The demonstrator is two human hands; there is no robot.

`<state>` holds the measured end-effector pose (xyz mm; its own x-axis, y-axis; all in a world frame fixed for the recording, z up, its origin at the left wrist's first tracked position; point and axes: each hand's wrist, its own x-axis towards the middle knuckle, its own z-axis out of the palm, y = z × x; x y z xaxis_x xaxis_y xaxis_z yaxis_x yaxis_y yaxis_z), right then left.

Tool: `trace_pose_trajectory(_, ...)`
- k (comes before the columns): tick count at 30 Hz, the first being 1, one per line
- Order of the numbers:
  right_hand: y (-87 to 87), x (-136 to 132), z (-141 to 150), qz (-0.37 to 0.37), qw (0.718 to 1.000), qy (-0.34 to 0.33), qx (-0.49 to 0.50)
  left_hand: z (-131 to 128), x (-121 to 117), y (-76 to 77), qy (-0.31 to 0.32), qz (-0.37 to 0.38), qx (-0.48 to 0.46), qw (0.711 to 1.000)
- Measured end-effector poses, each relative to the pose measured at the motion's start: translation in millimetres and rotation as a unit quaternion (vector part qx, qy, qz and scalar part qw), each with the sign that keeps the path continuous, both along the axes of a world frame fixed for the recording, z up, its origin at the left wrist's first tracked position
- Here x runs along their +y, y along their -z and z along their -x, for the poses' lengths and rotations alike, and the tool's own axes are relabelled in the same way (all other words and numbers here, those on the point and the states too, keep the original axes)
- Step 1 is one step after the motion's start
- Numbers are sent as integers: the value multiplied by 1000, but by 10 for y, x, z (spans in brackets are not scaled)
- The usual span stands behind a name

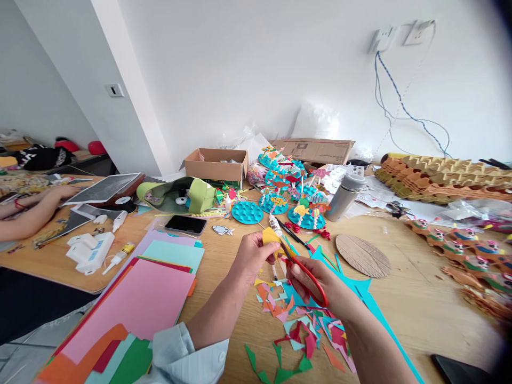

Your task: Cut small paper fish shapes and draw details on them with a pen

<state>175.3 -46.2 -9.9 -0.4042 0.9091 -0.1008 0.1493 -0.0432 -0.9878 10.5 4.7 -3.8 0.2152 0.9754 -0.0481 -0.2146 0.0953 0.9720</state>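
Observation:
In the middle of the view my left hand (256,253) pinches a small piece of yellow paper (271,236). My right hand (316,277) is closed round the red handles of a pair of scissors (320,293), whose blades meet the yellow paper's edge beside my left fingertips. Below both hands lie many coloured paper scraps (298,338). Blue paper (362,287) runs under my right forearm. Close beyond my hands stand a small white glue bottle (274,225) and a black pen (294,234).
Stacked coloured paper (160,288) lies at left near a phone (186,224). Blue discs with paper fish (302,213), a steel bottle (346,197) and a cardboard oval (362,256) stand or lie beyond. Egg-carton trays (448,181) fill the right. Another person's arms (40,205) rest at far left.

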Motion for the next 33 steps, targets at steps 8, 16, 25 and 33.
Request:
trace_pose_trajectory(8, -43, -9, 8, -15, 1000, -2, -11, -13, -37, -48, 1, -6, 15, 1000)
trace_pose_trajectory(16, -68, -5, 21, -12, 1000, 0, -11, -5, -53, -87, 9, -6, 27, 1000)
trace_pose_trajectory(25, -64, -16, 14, -9, 1000, -11, 5, -1, -47, -95, 20, 4, 12, 1000)
trace_pose_trajectory(33, -50, -6, -1, -10, 1000, -5, -1, -4, -42, -84, 30, 2, 5, 1000)
